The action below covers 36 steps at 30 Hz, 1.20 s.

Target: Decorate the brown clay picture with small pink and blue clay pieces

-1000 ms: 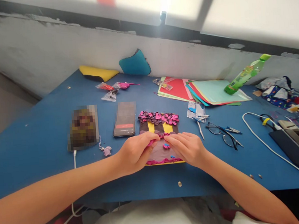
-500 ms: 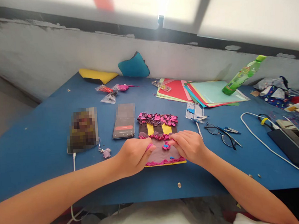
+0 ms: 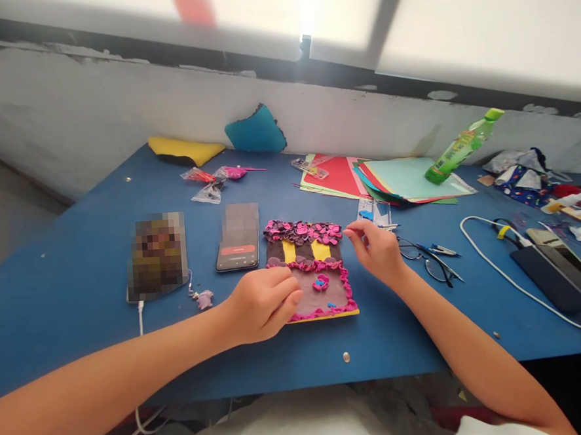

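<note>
A blue table (image 3: pixel 76 257) fills the view, set against a pale wall under a bright window. On it, from big to small: a fan of coloured paper (image 3: pixel 391 178) at the far right-centre with a green bottle (image 3: pixel 458 147) lying by it, a dark device with a white cable (image 3: pixel 490 258) at the right edge, two phones (image 3: pixel 237 237) left of centre, glasses (image 3: pixel 420 252) to the right, and small plastic bags (image 3: pixel 209 180) farther back.

In front of the person, near the table's front edge, lies the clay picture (image 3: pixel 308 269): a board with a purple field, a pink frilled border, brown and yellow stripes and a band of pink and purple petals along the top.

The left hand (image 3: pixel 261 304) rests on the picture's lower left corner, fingers curled loosely under; whether it holds a bit of clay cannot be told.

The right hand (image 3: pixel 376 251) has changed most. A second ago it lay on the picture, its fingertips meeting the left hand's at the frilled strip across the middle. Now it has lifted off to the right and hovers just beside the top right corner, thumb and forefinger pinched together, toward the small packet (image 3: pixel 376 212) behind it. Whether anything sits in the pinch is too small to see. The pressing at the strip looks finished for the moment, and the whole picture is now uncovered.
</note>
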Each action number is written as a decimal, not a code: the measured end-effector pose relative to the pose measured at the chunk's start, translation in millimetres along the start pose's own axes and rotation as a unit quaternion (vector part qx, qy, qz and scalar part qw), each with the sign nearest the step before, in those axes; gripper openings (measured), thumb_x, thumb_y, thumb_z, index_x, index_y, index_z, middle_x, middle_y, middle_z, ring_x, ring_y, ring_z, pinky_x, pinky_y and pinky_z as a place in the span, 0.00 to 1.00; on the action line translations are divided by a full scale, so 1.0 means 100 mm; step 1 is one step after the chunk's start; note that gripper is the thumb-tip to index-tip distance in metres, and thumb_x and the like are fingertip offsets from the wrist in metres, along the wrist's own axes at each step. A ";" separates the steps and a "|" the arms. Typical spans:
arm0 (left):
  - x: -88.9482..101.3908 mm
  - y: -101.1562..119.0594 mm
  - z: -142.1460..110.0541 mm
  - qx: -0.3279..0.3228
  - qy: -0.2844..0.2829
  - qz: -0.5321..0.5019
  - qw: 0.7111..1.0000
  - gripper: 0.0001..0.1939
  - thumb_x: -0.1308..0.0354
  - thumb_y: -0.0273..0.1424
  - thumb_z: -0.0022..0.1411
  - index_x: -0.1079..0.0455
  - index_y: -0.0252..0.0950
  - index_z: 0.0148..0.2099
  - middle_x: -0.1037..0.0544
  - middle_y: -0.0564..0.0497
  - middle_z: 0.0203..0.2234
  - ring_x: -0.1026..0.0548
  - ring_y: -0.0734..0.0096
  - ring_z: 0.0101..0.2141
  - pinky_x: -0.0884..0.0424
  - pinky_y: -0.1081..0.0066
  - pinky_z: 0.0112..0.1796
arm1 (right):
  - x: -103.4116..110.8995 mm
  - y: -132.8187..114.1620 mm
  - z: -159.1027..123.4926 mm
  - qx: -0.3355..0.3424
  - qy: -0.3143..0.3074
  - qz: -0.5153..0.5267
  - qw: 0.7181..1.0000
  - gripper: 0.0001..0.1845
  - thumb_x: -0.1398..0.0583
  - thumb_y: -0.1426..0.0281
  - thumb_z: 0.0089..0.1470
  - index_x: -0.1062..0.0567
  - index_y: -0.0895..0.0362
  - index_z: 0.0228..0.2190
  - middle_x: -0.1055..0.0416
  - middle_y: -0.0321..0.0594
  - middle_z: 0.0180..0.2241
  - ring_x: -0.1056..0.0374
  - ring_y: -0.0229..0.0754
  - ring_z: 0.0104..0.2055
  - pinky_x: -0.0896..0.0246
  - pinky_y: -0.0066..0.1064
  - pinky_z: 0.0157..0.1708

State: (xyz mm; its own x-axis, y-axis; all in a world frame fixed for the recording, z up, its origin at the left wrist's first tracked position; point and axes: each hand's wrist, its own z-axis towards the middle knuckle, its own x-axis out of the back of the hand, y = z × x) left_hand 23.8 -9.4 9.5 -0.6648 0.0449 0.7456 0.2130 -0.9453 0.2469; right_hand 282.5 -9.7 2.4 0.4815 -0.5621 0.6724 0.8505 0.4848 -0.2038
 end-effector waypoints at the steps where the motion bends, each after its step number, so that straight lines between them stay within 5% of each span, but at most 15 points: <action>1: -0.01 0.00 0.00 0.003 0.002 -0.001 1.000 0.14 0.60 0.24 0.66 0.36 0.35 0.32 0.30 0.50 0.22 0.33 0.72 0.22 0.36 0.73 0.25 | -0.02 0.05 -0.01 -0.022 -0.001 0.007 1.000 0.11 0.47 0.65 0.62 0.32 0.56 0.30 0.28 0.38 0.23 0.35 0.35 0.21 0.45 0.26 0.22; 4: -0.03 -0.01 -0.01 0.004 -0.003 -0.002 1.000 0.11 0.58 0.22 0.65 0.35 0.33 0.41 0.26 0.46 0.30 0.29 0.70 0.29 0.30 0.73 0.31 | -0.09 0.16 -0.02 -0.079 -0.024 0.042 0.996 0.11 0.48 0.63 0.61 0.37 0.54 0.28 0.31 0.34 0.19 0.36 0.36 0.19 0.45 0.27 0.20; 15: -0.04 0.01 -0.03 -0.045 -0.022 0.049 0.998 0.13 0.58 0.21 0.61 0.35 0.35 0.29 0.30 0.48 0.21 0.38 0.70 0.21 0.40 0.71 0.22 | -0.12 0.14 0.01 -0.177 -0.101 0.142 0.969 0.26 0.42 0.49 0.52 0.46 0.52 0.19 0.46 0.27 0.12 0.52 0.32 0.14 0.56 0.26 0.15; 24: -0.04 0.02 -0.03 -0.055 -0.030 0.061 0.996 0.13 0.58 0.21 0.61 0.37 0.35 0.27 0.32 0.49 0.19 0.39 0.70 0.20 0.42 0.71 0.23 | -0.06 0.23 0.09 -0.225 -0.112 0.241 0.937 0.17 0.41 0.54 0.52 0.34 0.55 0.31 0.26 0.39 0.25 0.28 0.40 0.25 0.35 0.30 0.22; 27: -0.03 0.02 -0.03 -0.059 -0.030 0.063 0.996 0.13 0.57 0.21 0.61 0.36 0.35 0.27 0.33 0.49 0.19 0.40 0.69 0.20 0.42 0.71 0.23 | 0.05 0.24 0.10 -0.159 -0.127 0.191 0.960 0.10 0.44 0.66 0.54 0.30 0.57 0.38 0.24 0.42 0.33 0.28 0.39 0.28 0.34 0.29 0.25; 30: -0.03 0.02 -0.03 -0.061 -0.029 0.068 0.995 0.14 0.57 0.21 0.61 0.36 0.35 0.26 0.34 0.49 0.19 0.41 0.69 0.20 0.43 0.70 0.22 | 0.14 0.21 0.08 -0.025 -0.138 0.042 0.989 0.14 0.48 0.77 0.51 0.27 0.58 0.37 0.26 0.40 0.30 0.32 0.36 0.25 0.39 0.27 0.25; 36: -0.03 0.03 -0.01 -0.061 -0.033 0.073 0.995 0.15 0.58 0.21 0.61 0.38 0.36 0.24 0.36 0.51 0.18 0.43 0.69 0.20 0.44 0.70 0.22 | 0.09 0.14 0.04 0.071 -0.181 -0.081 0.978 0.15 0.50 0.79 0.49 0.27 0.59 0.35 0.28 0.39 0.27 0.37 0.35 0.22 0.46 0.25 0.23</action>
State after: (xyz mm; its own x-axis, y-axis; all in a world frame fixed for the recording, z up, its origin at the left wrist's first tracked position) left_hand 26.0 -12.3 7.0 -0.5840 -0.0775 0.8080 0.2122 -0.9754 0.0598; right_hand 298.0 -5.7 8.6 0.2151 -0.3774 0.9007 0.8590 0.5119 0.0094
